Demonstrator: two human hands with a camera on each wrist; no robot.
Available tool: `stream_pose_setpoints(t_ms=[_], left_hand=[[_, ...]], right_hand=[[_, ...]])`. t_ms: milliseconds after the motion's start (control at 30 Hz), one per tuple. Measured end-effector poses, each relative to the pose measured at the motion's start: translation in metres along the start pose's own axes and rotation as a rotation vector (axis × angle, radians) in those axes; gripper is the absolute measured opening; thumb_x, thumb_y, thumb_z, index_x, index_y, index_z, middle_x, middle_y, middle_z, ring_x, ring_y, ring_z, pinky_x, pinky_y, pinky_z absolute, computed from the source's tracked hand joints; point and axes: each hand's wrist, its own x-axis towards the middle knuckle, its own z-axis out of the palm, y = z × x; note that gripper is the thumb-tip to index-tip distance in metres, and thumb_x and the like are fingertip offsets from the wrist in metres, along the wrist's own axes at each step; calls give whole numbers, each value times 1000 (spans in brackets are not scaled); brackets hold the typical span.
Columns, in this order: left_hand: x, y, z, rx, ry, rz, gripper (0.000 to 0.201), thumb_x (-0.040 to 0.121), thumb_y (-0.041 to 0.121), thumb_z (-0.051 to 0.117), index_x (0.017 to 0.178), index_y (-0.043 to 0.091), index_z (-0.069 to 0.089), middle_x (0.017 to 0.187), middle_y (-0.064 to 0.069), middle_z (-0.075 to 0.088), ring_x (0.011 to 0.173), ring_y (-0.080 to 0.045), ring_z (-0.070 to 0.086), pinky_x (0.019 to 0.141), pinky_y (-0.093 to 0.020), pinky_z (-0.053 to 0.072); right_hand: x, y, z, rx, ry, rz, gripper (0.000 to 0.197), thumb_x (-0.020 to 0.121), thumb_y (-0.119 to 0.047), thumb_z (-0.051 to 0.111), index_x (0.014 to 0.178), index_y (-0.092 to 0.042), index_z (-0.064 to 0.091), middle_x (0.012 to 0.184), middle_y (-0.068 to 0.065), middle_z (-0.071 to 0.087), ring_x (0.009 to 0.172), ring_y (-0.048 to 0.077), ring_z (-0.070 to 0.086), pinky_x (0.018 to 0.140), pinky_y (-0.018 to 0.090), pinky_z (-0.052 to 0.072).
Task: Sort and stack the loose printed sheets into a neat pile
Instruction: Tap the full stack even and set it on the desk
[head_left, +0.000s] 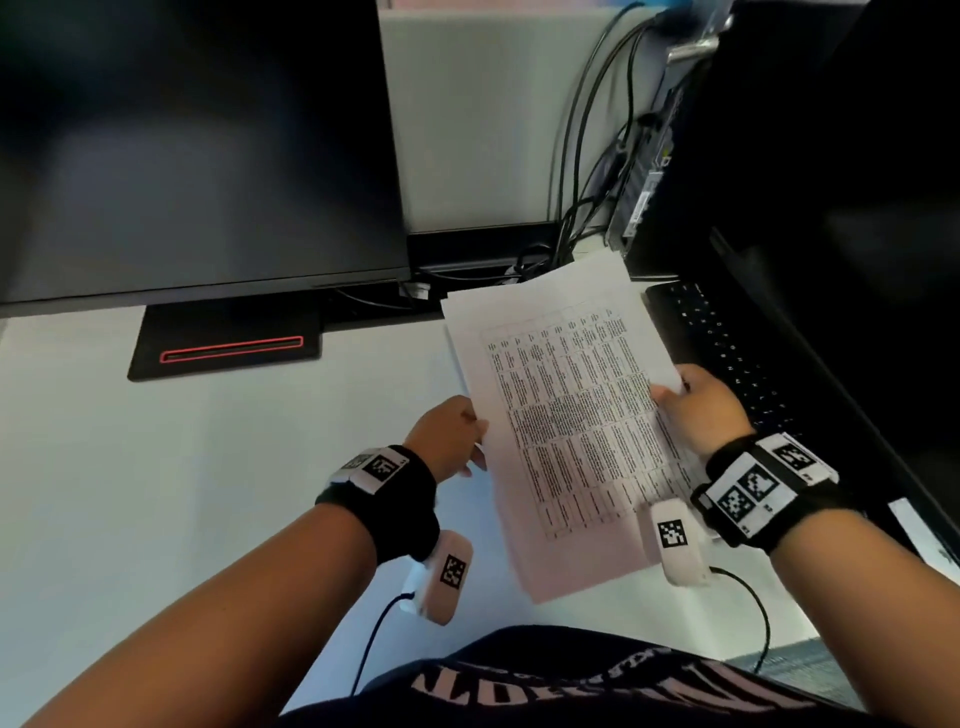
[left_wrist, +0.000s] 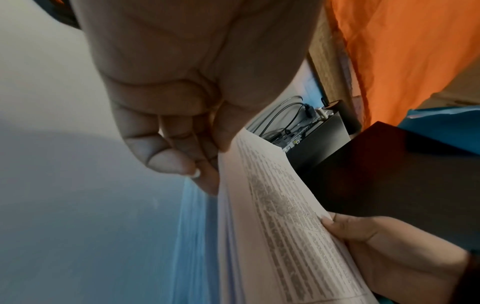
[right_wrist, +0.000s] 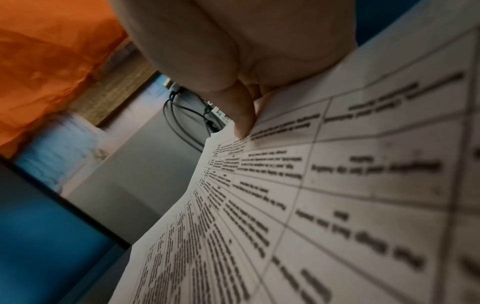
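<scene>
**Printed sheets held above the desk by both hands.**
The printed sheets (head_left: 566, 415), thin white paper bearing a ruled table, hang tilted over the pale, smooth desk (head_left: 182, 467); left hand (head_left: 448, 435) and right hand (head_left: 702, 406) pinch opposite long edges between curled fingers (right_wrist: 242, 115). Light, limp and prone to fanning, they likely handle best gripped at the edges, beside a black keyboard (head_left: 727, 353).

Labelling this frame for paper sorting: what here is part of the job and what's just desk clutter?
Job:
printed sheets, held above the desk
left hand, gripping their left edge
right hand, pinching their right edge

Clutter:
monitor
monitor base
keyboard
cables
desk
</scene>
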Motion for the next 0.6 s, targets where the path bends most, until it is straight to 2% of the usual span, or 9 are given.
stream_pose_setpoints(t_ms=[67, 200, 233, 300, 367, 433, 500, 600], left_hand=[[11, 10, 6, -9, 22, 0, 19, 98, 12, 45, 110, -1, 51, 102, -25, 67, 68, -23, 64, 58, -31, 50], [33, 18, 18, 62, 68, -24, 10, 96, 15, 50, 99, 6, 52, 77, -12, 65, 63, -20, 62, 59, -33, 53], [37, 18, 21, 99, 92, -35, 9, 95, 16, 53, 95, 7, 51, 78, -10, 64, 66, -22, 62, 64, -36, 55], [43, 16, 25, 146, 176, -70, 20, 90, 23, 62, 96, 11, 47, 93, -11, 59, 81, -28, 62, 77, -40, 57], [47, 14, 26, 117, 243, -113, 40, 85, 29, 68, 112, 11, 44, 110, -10, 52, 92, -30, 61, 85, -39, 54], [51, 14, 26, 64, 210, -160, 51, 86, 31, 68, 125, 9, 43, 117, -14, 58, 91, -30, 66, 85, -41, 56], [54, 17, 27, -43, 180, -214, 52, 88, 27, 65, 130, 6, 43, 119, -17, 61, 88, -30, 68, 83, -42, 58], [54, 18, 24, -75, 178, -253, 45, 91, 24, 61, 127, 0, 50, 118, -17, 64, 88, -29, 64, 82, -39, 56]], right_hand=[[14, 6, -4, 21, 18, 16, 33, 94, -17, 53, 124, -5, 54, 117, 11, 64, 107, 25, 58, 86, 27, 40], [42, 19, 1, -43, 28, 66, 37, 92, -18, 56, 127, -6, 51, 120, 14, 62, 108, 29, 58, 83, 25, 39], [48, 21, 4, -86, 27, 86, 39, 91, -20, 57, 128, -8, 50, 122, 15, 60, 109, 31, 57, 84, 27, 40], [59, 27, 7, -208, 14, 120, 45, 90, -28, 56, 131, -14, 48, 129, 18, 52, 115, 35, 52, 92, 34, 42], [68, 29, 12, -299, -56, 129, 45, 91, -32, 52, 131, -13, 49, 130, 20, 50, 115, 37, 51, 96, 38, 42], [75, 29, 19, -285, -122, 149, 40, 93, -31, 50, 124, -6, 53, 122, 20, 57, 109, 36, 55, 91, 37, 44], [78, 27, 26, -239, -131, 187, 42, 93, -32, 48, 124, -4, 52, 122, 20, 58, 110, 35, 55, 90, 36, 43], [78, 24, 34, -200, -161, 226, 50, 93, -35, 49, 129, 0, 46, 124, 19, 57, 114, 34, 54, 88, 32, 41]])
